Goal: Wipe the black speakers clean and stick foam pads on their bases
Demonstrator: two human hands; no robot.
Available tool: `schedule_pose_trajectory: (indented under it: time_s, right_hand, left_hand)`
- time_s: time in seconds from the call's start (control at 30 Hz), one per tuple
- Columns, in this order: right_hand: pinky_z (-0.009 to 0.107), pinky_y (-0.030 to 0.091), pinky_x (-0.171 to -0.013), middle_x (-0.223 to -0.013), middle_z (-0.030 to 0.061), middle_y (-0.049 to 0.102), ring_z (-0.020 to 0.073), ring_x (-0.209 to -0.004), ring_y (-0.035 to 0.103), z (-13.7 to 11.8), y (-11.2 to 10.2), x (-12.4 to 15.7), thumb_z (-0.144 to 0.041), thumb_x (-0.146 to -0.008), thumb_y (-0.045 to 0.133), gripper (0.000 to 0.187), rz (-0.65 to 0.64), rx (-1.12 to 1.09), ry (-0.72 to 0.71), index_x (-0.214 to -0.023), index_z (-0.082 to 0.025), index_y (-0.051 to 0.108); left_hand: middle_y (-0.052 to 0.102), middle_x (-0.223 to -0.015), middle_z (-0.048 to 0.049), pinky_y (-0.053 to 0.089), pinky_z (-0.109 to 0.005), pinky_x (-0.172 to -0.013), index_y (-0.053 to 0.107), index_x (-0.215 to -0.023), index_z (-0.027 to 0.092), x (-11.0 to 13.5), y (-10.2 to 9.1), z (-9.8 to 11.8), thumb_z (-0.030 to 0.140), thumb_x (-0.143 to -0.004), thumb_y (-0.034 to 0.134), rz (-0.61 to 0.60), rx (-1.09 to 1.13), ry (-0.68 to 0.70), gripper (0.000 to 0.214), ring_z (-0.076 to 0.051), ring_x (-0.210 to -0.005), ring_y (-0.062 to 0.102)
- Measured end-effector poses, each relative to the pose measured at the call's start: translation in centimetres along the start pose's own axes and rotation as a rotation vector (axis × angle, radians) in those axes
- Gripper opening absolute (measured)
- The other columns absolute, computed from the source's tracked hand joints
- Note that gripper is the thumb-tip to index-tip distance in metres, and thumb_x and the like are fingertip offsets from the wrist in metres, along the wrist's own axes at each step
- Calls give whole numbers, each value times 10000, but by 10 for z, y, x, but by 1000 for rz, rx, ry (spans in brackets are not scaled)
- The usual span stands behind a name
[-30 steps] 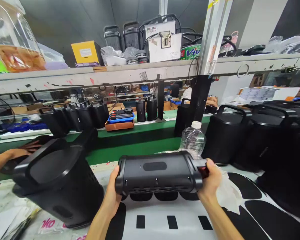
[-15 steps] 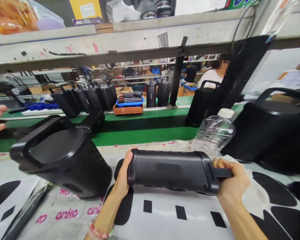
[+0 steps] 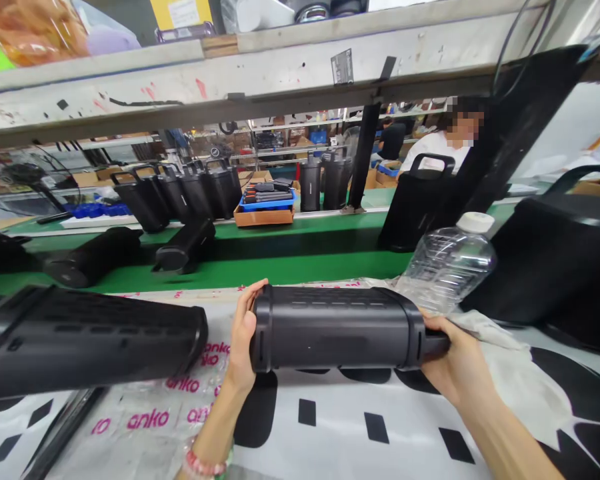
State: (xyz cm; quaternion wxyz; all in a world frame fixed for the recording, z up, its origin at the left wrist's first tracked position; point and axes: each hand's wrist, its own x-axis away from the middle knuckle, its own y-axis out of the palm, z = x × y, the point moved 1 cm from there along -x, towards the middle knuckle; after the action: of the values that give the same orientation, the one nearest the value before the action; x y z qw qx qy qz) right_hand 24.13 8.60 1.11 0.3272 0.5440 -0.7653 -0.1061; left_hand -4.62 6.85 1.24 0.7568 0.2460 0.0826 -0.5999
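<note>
I hold a black cylindrical speaker (image 3: 337, 327) lying sideways just above the bench. My left hand (image 3: 243, 340) presses flat against its left end, fingers up over the rim. My right hand (image 3: 455, 363) grips the handle at its right end. A second black speaker (image 3: 87, 340) lies on its side to the left, almost touching my left hand. A clear plastic water bottle (image 3: 447, 263) with a white cap leans just behind the held speaker's right end.
The bench top carries a white sheet with black shapes (image 3: 380, 427) and clear "anko" bags (image 3: 170, 400). A green conveyor (image 3: 280, 267) behind holds lying speakers. Upright speakers stand at the right (image 3: 555, 260). A shelf (image 3: 230, 73) hangs overhead. A person in white (image 3: 433, 147) sits beyond.
The speaker on the left has gone from standing tilted to lying flat on its side. I have rolled the held speaker, and another person's hand at the far left has left view.
</note>
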Motion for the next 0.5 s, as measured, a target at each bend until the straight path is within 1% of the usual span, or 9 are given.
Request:
schedule_pose_trajectory:
  time_s: [0.1,0.17,0.23,0.3,0.33,0.4,0.5]
  right_hand:
    - [214,483,-489,-895,40,712,164,-671,585,1,0,-1,-181,-474,631,449,35,-20,-24,-911,-178,735]
    - [220,472,-475,-841,40,704,162,-635,572,1,-2,-2,-187,-473,600,431,60,-34,-48,-882,-180,737]
    - [226,448,-444,-758,34,681,155,-574,542,0,-4,-3,-188,-469,570,434,94,-43,-78,-868,-186,740]
    - [221,418,-416,-678,22,646,143,-520,506,0,-7,-4,-182,-460,550,457,119,-45,-121,-874,-192,744]
    - [218,409,-410,-659,19,635,138,-505,495,1,-7,-3,-179,-455,543,471,121,-45,-149,-879,-193,746]
    - [218,413,-422,-698,26,657,134,-507,504,1,-8,-2,-177,-453,546,486,88,-49,-223,-894,-191,749]
    - [225,432,-451,-926,53,717,132,-545,542,0,-5,3,-179,-481,568,483,18,-48,-302,-926,-201,754]
  left_hand:
    - [574,-1370,-45,303,-405,-1151,601,-1257,272,1,-3,-2,555,-917,456,-45,-19,54,467,-276,-1325,461]
    - [534,-1428,-35,286,-406,-1168,562,-1319,287,3,-4,-7,562,-933,419,-95,-51,28,494,-271,-1374,420]
    - [458,-1512,-11,225,-412,-1207,498,-1393,318,4,-4,-13,579,-938,402,-132,-97,-69,533,-259,-1443,334]
    - [399,-1558,4,177,-424,-1229,433,-1444,342,4,-4,-20,597,-929,414,-135,-124,-201,576,-249,-1484,262]
    - [392,-1563,1,175,-430,-1230,413,-1457,346,3,-5,-23,605,-922,425,-125,-126,-252,595,-248,-1490,247]
    - [412,-1552,-19,207,-442,-1221,405,-1461,343,1,-5,-25,607,-898,477,-114,-118,-309,626,-257,-1489,252]
    - [415,-1549,-27,240,-422,-1209,446,-1433,338,-1,-3,-19,553,-809,650,-92,-111,-307,691,-275,-1484,265]
